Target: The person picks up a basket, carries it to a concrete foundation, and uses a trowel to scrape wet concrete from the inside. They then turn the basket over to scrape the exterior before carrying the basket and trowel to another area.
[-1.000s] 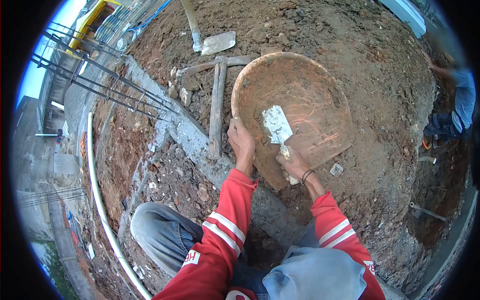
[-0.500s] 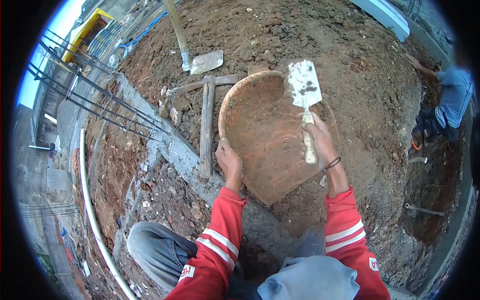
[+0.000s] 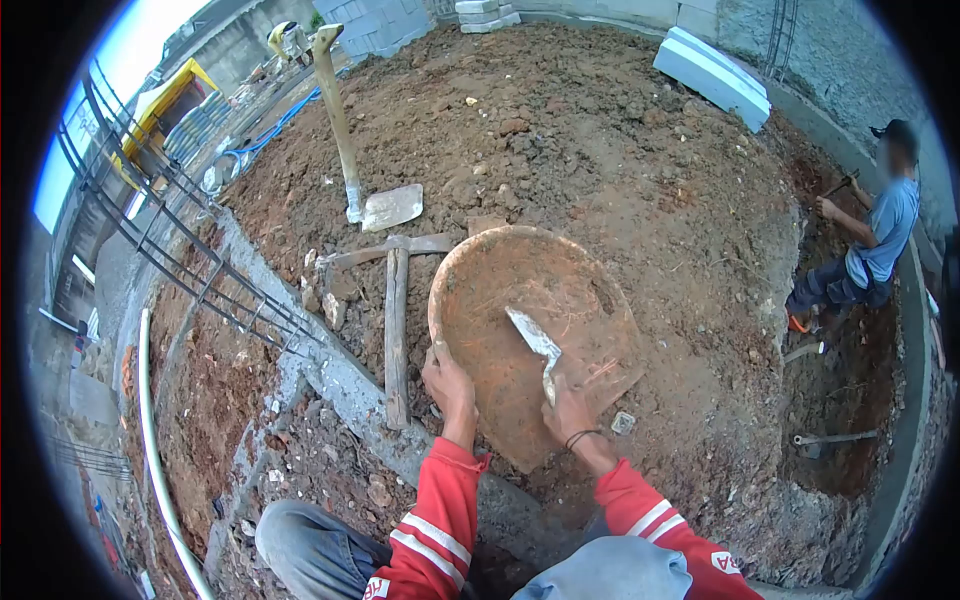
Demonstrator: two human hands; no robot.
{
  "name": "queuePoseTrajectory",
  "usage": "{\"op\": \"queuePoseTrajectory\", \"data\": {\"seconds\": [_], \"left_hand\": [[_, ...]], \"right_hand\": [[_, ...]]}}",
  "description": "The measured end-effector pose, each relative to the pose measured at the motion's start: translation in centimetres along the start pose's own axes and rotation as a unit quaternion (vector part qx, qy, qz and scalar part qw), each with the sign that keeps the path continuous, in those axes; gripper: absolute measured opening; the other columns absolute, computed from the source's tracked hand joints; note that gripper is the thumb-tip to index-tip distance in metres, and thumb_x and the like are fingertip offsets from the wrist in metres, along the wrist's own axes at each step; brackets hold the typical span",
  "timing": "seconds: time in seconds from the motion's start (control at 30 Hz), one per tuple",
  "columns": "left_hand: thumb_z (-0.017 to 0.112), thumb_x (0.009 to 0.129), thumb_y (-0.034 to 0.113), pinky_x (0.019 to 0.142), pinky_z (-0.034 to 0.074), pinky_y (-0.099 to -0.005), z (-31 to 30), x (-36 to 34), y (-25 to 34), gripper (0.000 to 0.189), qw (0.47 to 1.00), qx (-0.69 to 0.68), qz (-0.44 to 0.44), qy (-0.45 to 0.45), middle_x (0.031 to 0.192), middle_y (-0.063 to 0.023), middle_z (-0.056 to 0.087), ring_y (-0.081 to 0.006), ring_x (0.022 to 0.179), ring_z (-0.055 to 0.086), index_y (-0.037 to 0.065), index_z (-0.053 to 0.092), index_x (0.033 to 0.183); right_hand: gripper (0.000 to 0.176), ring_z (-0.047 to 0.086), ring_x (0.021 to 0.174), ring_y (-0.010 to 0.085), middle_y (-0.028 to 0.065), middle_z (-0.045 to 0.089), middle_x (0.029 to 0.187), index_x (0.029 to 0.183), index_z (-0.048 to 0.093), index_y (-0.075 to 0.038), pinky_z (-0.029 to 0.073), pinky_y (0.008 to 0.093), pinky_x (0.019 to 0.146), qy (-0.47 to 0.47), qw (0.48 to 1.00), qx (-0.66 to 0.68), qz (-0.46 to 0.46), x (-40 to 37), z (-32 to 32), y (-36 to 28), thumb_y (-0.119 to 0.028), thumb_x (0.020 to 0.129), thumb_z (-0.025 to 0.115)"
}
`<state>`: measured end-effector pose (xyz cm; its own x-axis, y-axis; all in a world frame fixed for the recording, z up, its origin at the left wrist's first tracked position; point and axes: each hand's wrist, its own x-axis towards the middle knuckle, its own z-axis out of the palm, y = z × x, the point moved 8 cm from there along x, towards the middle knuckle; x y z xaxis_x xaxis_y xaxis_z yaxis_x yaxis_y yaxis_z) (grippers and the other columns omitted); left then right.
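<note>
A large rusty metal tray, rounded at the far end and narrowing to straight edges near me, lies on the soil. My left hand is closed on its left rim. In my right hand is a trowel, gripped by its handle. The blade is tilted and points up and left over the middle of the tray; pale residue coats it. Left of the tray lies a pickaxe with a wooden handle. Beyond it, a hoe rests blade down with its handle upright.
A co-worker crouches in the trench at the right, holding a tool. Bent rebar rises from a concrete strip at left. A white pipe runs along the left side. A white block lies at the back right.
My right hand has brought the trowel down and left over the tray, turning its blade from upright to slanted. My left hand keeps hold of the rim. The view has tilted upward.
</note>
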<state>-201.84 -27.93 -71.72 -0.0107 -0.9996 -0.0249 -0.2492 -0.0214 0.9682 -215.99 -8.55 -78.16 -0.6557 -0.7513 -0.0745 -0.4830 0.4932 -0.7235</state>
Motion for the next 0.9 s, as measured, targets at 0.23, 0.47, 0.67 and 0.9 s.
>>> {"op": "queuePoseTrajectory", "data": {"seconds": [0.23, 0.47, 0.67, 0.9], "left_hand": [[0.043, 0.095, 0.033, 0.074, 0.043, -0.0383, 0.2, 0.4, 0.1, 0.041, 0.997, 0.051, -0.043, -0.036, 0.088, -0.0169, 0.065, -0.0276, 0.079, 0.059, -0.003, 0.061, 0.103], [0.043, 0.096, 0.033, 0.051, 0.031, -0.0308, -0.6, 0.2, -0.5, 0.038, 0.999, -0.008, -0.039, -0.031, 0.06, 0.0018, 0.041, -0.011, 0.054, 0.038, 0.002, 0.055, 0.078], [0.042, 0.096, 0.035, 0.049, 0.03, -0.032, -0.6, 1.0, -2.4, 0.04, 1.0, 0.006, 0.016, 0.005, 0.058, 0.001, 0.041, -0.0122, 0.051, 0.039, 0.002, 0.055, 0.077], [0.045, 0.094, 0.034, 0.051, 0.032, -0.0302, -0.1, 0.6, -0.1, 0.037, 1.0, -0.007, 0.029, 0.002, 0.062, 0.0017, 0.044, -0.0109, 0.054, 0.041, 0.003, 0.054, 0.075]], "right_hand": [[0.045, 0.06, 0.084, 0.0466, 0.0272, 0.061, 0.098, 0.121, 0.044, -0.004, 0.047, 0.0553, 0.071, 0.159, 0.986, 0.005, -0.045, 2.5, -11.5, -7.0, -0.017, 0.082, 0.062], [0.031, 0.063, 0.088, 0.0411, 0.0241, 0.063, 0.1, 0.114, 0.054, -0.003, 0.05, 0.052, 0.076, 0.088, 0.971, -0.222, 0.021, 12.3, -12.3, -1.9, -0.016, 0.085, 0.053], [0.034, 0.063, 0.09, 0.0444, 0.0277, 0.065, 0.094, 0.113, 0.054, 0.0, 0.049, 0.0533, 0.077, 0.043, 0.968, -0.202, 0.143, 7.5, -13.8, 6.3, -0.023, 0.087, 0.052], [0.042, 0.061, 0.093, 0.0455, 0.0267, 0.064, 0.097, 0.122, 0.049, -0.001, 0.047, 0.052, 0.079, 0.125, 0.982, -0.028, 0.142, 2.0, -12.6, 6.3, -0.02, 0.086, 0.059]]}}
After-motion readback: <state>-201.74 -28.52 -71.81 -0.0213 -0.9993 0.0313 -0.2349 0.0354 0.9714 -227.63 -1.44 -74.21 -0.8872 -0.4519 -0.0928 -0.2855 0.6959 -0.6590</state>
